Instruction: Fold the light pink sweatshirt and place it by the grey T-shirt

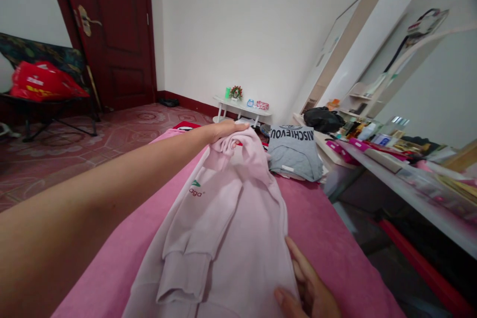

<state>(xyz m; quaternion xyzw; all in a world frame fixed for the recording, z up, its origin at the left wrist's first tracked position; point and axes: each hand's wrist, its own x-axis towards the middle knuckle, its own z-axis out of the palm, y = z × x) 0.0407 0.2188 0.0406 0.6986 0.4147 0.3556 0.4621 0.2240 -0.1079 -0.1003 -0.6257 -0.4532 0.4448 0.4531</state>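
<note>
Presently, items logged from left to right:
Chair (48, 104): far left of the left arm, by the dark red door (122, 35); a red bag (40, 82) lies on it.
Left hand (225, 130): arm stretched forward, fingers curled shut on the far end of the pink sweatshirt (227, 218), bunching the cloth.
Pink sweatshirt: spread lengthwise between both hands on the pink bedcover (320, 228); sleeve folded across its front.
Right hand (305, 288): near end, low right; thumb and fingers pinch the garment's right edge, though part of the hand is cut off by the frame.
Grey shirt (294, 151): folded, just right of the left hand.
Small white table (242, 107): beyond the left hand, by the wall.
Cluttered desk (410, 184): well right of both hands.
</note>
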